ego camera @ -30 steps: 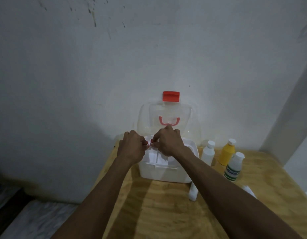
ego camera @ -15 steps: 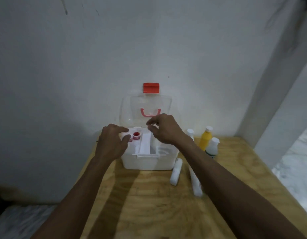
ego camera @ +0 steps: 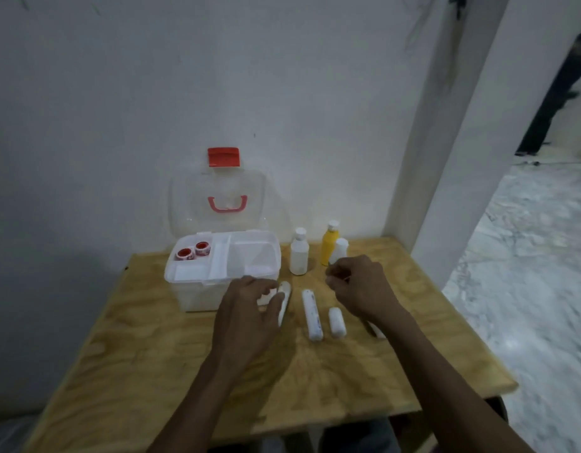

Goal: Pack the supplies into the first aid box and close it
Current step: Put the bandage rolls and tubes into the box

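Observation:
The white first aid box (ego camera: 197,291) stands open on the wooden table (ego camera: 158,348), its clear lid (ego camera: 184,204) upright against the wall. Two red-and-white tape rolls (ego camera: 193,251) lie in its back left compartment. My left hand (ego camera: 246,315) rests just right of the box front, fingers closed around the top of a white bandage roll (ego camera: 282,313) that lies on the table. My right hand (ego camera: 361,289) hovers with curled fingers and nothing visible in it. Between my hands lie a long white roll (ego camera: 312,317) and a short one (ego camera: 336,322).
A white bottle (ego camera: 299,255), a yellow bottle (ego camera: 329,246) and a small white bottle (ego camera: 340,251) stand by the wall. Another white item (ego camera: 378,331) peeks from under my right forearm. A pillar (ego camera: 446,158) borders the table on the right, a figure in dark clothes (ego camera: 557,93) beyond.
Both hands left the box's back compartment, where the tape rolls now lie, and came down to the table in front. The view swung right and tilted down.

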Demonstrator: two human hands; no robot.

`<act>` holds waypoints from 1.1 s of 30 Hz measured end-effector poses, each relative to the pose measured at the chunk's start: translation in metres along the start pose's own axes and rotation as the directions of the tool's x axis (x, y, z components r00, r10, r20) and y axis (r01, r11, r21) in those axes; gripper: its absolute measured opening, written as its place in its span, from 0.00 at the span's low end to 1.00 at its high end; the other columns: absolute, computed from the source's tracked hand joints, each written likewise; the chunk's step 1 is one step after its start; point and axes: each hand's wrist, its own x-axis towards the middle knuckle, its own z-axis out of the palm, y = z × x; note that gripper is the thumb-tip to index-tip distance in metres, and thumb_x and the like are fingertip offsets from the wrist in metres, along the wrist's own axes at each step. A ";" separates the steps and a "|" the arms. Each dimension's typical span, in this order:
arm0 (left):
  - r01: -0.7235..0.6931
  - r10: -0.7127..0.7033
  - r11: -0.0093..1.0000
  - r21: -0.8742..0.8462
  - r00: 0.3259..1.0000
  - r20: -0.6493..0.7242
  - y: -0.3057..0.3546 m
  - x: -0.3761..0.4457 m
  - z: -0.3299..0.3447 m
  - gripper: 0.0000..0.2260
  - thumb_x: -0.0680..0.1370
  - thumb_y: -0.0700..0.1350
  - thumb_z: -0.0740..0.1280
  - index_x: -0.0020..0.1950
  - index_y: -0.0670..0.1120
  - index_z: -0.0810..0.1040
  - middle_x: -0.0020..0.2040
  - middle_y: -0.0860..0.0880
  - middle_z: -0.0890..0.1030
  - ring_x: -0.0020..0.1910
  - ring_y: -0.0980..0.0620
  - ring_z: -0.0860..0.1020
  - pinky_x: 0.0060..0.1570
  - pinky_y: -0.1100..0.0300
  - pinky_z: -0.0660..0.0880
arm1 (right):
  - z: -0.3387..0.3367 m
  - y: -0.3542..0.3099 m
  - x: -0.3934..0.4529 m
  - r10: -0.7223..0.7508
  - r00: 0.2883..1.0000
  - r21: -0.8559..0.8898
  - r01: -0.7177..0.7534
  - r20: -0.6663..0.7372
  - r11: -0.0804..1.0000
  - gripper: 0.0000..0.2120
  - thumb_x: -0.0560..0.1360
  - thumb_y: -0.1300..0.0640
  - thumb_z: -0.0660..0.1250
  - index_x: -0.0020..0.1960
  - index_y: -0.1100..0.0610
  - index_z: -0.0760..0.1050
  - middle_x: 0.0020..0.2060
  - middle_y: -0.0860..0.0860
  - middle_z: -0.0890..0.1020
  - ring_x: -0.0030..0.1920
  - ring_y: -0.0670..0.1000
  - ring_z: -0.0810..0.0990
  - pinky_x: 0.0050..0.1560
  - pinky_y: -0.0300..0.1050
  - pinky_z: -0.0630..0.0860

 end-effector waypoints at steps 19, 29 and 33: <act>0.009 -0.171 0.916 0.402 0.913 0.370 0.065 0.012 0.110 0.09 0.75 0.52 0.66 0.43 0.48 0.79 0.46 0.46 0.81 0.45 0.47 0.79 0.48 0.50 0.78 | 0.019 0.078 -0.010 0.292 0.954 0.004 -0.292 -0.062 0.956 0.14 0.75 0.41 0.64 0.47 0.51 0.75 0.39 0.54 0.81 0.36 0.55 0.82 0.42 0.50 0.82; 0.077 -0.103 0.992 0.102 0.953 0.284 0.059 0.006 0.082 0.08 0.74 0.52 0.69 0.48 0.50 0.81 0.44 0.51 0.83 0.45 0.50 0.81 0.46 0.55 0.78 | -0.004 0.060 -0.015 0.271 0.962 0.076 -0.268 -0.028 0.960 0.20 0.70 0.47 0.71 0.58 0.55 0.79 0.55 0.52 0.81 0.53 0.51 0.80 0.48 0.42 0.75; 0.109 -0.106 0.994 -0.012 0.980 0.166 0.055 0.011 0.037 0.11 0.72 0.54 0.72 0.50 0.52 0.83 0.46 0.55 0.85 0.43 0.57 0.82 0.45 0.57 0.80 | -0.013 0.023 -0.014 0.215 0.975 0.168 -0.204 -0.050 0.964 0.18 0.67 0.49 0.74 0.55 0.54 0.81 0.45 0.51 0.85 0.43 0.48 0.83 0.46 0.45 0.79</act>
